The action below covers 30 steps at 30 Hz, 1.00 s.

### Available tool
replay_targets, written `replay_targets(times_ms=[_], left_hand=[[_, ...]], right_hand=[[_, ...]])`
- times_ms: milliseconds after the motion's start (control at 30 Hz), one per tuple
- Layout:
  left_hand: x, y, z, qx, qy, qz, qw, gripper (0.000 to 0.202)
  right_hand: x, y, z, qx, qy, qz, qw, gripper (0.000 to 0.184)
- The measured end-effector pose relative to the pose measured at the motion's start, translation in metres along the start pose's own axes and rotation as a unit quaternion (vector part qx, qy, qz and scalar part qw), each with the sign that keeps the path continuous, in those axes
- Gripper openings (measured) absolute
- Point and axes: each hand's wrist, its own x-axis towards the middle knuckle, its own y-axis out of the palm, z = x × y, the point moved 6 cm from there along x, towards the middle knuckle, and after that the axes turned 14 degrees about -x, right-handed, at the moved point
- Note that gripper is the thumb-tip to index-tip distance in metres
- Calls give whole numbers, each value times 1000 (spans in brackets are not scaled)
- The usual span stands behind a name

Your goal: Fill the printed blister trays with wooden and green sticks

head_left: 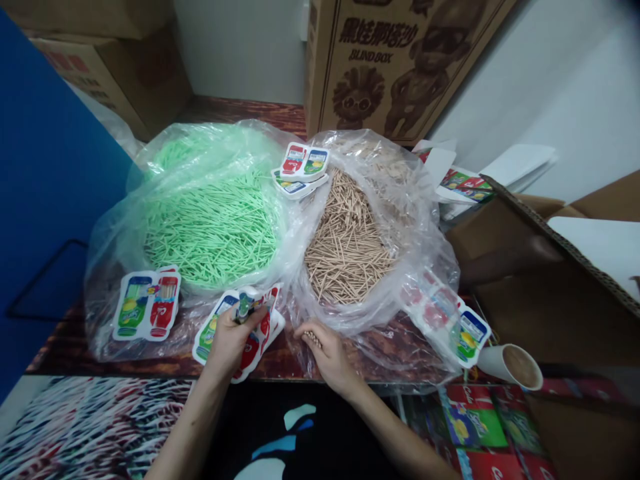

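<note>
My left hand is closed at a pile of can-shaped cards, its thumb and fingers pinching a small card pack with a dark green part; the details are blurred. Below and beside it lie more green and red can-shaped cards. My right hand is curled round a small bundle of thin brown sticks, their ends showing at the fingers. Just beyond it, a clear plastic bag lies open with many brown sticks. Left of that, another clear bag holds light green sticks.
Finished-looking double-can packs lie at the left, and others rest between the bags. At the right are a paper cup on its side and an open carton. A large cardboard box stands behind.
</note>
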Motion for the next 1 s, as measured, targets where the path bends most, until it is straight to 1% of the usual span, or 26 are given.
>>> replay_targets(times_ms=[100, 200, 267, 400, 500, 600, 700, 867, 1000], left_hand=[[3, 0, 4, -12, 4, 17, 1000, 24], [4, 2, 5, -9, 3, 22, 1000, 23], [5, 4, 2, 0, 1, 17, 1000, 25], [7, 11, -4, 7, -3, 26, 1000, 26], [8, 13, -5, 9, -5, 31, 999, 22], [9, 14, -2, 9, -8, 32, 999, 21], [7, 14, 1, 2, -13, 28, 1000, 23], [2, 15, 3, -3, -37, 23, 999, 24], [2, 16, 0, 19, -24, 36, 999, 20]], right_hand=[[-1, -1, 0, 10, 0, 4, 1000, 21], [1, -8, 10, 27, 13, 5, 1000, 21], [3, -17, 17, 30, 14, 4, 999, 21], [13, -38, 25, 11, 2, -22, 1000, 22], [21, -54, 25, -10, -8, -42, 999, 21], [27, -63, 20, -28, -8, -52, 998, 20], [29, -64, 15, -35, 0, -54, 998, 19], [28, -60, 12, -41, 6, -47, 998, 19], [29, -59, 11, -41, 5, -46, 998, 18]])
